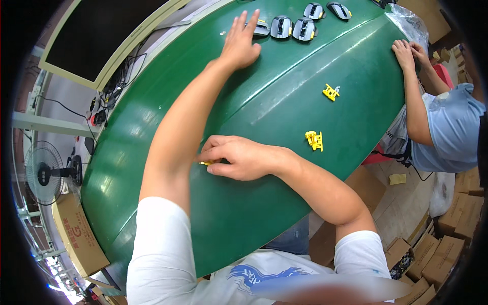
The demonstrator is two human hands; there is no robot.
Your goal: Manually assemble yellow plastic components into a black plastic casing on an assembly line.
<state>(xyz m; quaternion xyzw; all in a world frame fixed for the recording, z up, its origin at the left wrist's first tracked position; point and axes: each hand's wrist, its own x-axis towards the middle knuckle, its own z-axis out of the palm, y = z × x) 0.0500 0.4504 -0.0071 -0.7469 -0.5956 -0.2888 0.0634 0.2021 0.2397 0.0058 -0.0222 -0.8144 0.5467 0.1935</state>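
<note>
My left hand (239, 47) reaches to the far side of the green table (264, 203), its fingers stretched out. Beside its fingertips lies a grey-and-black computer mouse (262, 28), partly hidden; I cannot tell whether they touch. More such mice, a near one (281, 27) among them, lie to its right with small yellow parts at their sides. My right hand (239, 157) is closed by my left forearm, pinching a small yellow plastic part (205, 163) that is mostly covered by the fingers. Right of that hand are a small cluster of yellow plastic parts (315, 140) and a yellow frame-like plastic part (331, 92).
A co-worker's hands (406, 53) rest at the table's right edge near a clear plastic bag (409, 23). A monitor (101, 38) stands at the far left, cables behind it. A fan (44, 173) and a cardboard box (76, 231) are at left; cartons (447, 262) stack at lower right.
</note>
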